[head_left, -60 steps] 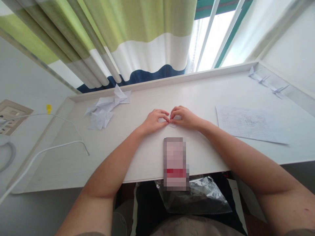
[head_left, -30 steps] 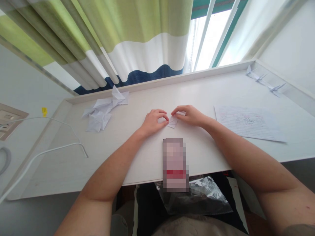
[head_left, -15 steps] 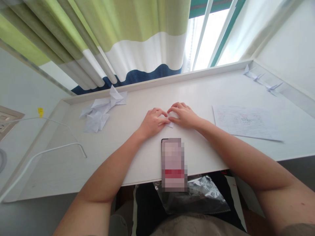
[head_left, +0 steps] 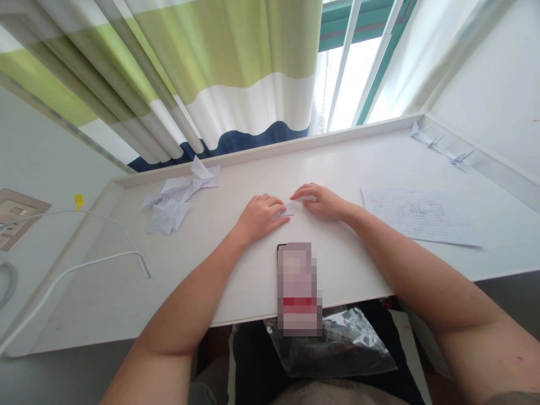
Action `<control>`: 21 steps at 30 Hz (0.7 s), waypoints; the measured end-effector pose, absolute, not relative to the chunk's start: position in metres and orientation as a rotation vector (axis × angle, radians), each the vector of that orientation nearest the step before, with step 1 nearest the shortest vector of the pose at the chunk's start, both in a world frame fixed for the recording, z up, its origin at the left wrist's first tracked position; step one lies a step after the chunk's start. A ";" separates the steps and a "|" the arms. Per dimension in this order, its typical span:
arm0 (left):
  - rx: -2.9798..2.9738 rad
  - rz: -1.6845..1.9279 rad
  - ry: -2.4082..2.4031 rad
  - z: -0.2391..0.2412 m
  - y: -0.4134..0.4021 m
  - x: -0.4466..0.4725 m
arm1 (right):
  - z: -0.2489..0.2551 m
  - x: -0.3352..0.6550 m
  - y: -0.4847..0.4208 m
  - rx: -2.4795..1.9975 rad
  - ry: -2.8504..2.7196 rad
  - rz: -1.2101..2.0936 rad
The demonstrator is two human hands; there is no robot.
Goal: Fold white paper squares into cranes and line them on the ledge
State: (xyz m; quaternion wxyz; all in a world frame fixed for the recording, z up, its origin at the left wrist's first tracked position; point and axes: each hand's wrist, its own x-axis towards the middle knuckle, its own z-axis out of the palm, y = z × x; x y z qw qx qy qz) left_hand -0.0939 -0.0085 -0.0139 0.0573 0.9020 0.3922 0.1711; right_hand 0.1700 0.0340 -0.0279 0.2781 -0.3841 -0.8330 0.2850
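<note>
Between my two hands, at the middle of the table (head_left: 236, 270), lies a small folded paper (head_left: 288, 209), mostly covered. My left hand (head_left: 259, 216) rests flat on its near end, fingers straight and together, pressing down. My right hand (head_left: 323, 201) sets curled fingers on its far end; I cannot tell whether they pinch or only press. Judging by its size, several folds are made, yet it shows no wings like the paper cranes (head_left: 441, 145) in the far right corner. Its visible strip runs across me, left to right, tilted slightly away on the right; its tip is hidden.
</note>
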 end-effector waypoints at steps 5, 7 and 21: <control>2.778 0.560 1.152 -0.019 -0.001 -0.093 | -0.031 0.166 0.034 -1.022 -2.243 0.698; 2.791 0.572 1.163 -0.021 0.000 -0.093 | -0.031 0.166 0.033 -1.037 -2.233 0.706; 1.516 1.117 1.078 -0.024 -0.007 -0.078 | -0.014 0.145 0.015 -0.992 -1.762 1.146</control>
